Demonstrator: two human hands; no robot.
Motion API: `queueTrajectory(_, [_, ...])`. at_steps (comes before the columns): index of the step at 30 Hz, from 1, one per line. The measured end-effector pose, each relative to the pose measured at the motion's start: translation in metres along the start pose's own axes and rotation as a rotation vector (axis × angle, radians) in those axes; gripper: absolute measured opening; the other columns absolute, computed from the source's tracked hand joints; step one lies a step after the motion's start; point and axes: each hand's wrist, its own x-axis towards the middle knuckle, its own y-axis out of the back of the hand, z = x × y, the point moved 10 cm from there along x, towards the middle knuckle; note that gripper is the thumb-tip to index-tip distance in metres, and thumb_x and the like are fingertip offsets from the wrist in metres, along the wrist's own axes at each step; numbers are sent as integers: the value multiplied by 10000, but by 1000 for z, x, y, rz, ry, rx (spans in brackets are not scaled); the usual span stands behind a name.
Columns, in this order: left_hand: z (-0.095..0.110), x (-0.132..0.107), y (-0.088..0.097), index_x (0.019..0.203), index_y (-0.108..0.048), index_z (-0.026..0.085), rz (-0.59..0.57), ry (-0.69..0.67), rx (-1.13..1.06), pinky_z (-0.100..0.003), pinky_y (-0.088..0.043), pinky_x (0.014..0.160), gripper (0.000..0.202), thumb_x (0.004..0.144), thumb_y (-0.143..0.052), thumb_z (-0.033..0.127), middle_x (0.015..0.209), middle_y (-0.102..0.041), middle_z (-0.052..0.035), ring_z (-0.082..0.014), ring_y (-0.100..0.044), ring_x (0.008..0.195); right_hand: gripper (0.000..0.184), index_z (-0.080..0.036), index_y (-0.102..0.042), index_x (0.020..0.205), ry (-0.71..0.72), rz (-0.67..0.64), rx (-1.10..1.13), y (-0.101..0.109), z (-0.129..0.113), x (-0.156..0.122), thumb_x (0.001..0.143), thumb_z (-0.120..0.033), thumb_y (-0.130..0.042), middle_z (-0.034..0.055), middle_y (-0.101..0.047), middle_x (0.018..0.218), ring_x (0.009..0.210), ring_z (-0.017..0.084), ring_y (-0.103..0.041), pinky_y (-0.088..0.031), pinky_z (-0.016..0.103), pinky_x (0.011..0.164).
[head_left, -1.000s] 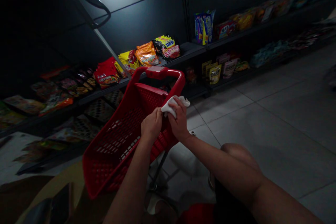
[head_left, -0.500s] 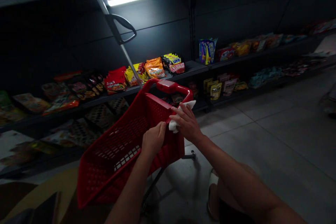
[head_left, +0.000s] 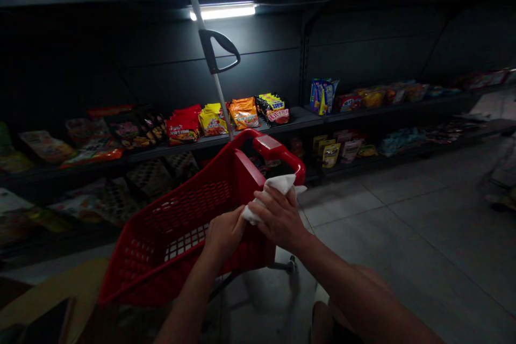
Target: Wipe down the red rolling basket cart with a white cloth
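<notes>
Right hand (head_left: 279, 219) with fingers spread, pressing a white cloth (head_left: 274, 184) onto the rim of a red shopping basket (head_left: 246, 174); left hand (head_left: 224, 235) beside it, fingers apparently curled, though dim light leaves its grip unclear; wiping seems in hand.

A crumpled white cloth (head_left: 280, 183) is held under the fingers of the right hand (head_left: 279, 219), and its lower corner is touched by the left hand (head_left: 226, 234). Both hands are placed close together at the upper end wall of a red plastic shopping basket (head_left: 189, 199), whose side is made with many small openings. A red looped handle (head_left: 278, 153) is raised just beyond the cloth, and the basket is seen tilted.
</notes>
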Motion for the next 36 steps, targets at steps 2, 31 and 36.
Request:
queueTrajectory(2, [-2, -7, 3, 1032, -667, 299, -6, -7, -47, -286, -400, 734, 448, 998, -242, 437, 968, -755, -44, -240, -687, 950, 368, -290, -619, 1224, 38, -62, -21, 3, -3, 4, 858, -315, -651, 43, -650, 1280, 1248, 264, -534, -227, 448, 1160])
queueTrajectory(31, [-74, -69, 9, 548, -415, 187, -167, -192, -304, -261, -242, 560, 540, 939, -292, 538, 538, -398, 25, -114, -395, 517, 200, -195, -707, 1036, -169, -312, 269, 20, 81, 88, 872, -249, -608, 64, -693, 997, 954, 210, -585, -428, 342, 882])
queueTrajectory(36, [-61, -69, 25, 663, -628, 208, -71, -95, -313, -257, -348, 630, 522, 960, -288, 470, 669, -649, -11, -167, -581, 656, 296, -168, -680, 1153, -413, -336, 167, -7, 133, 98, 932, -283, -522, 73, -685, 1036, 932, 191, -595, -428, 308, 866])
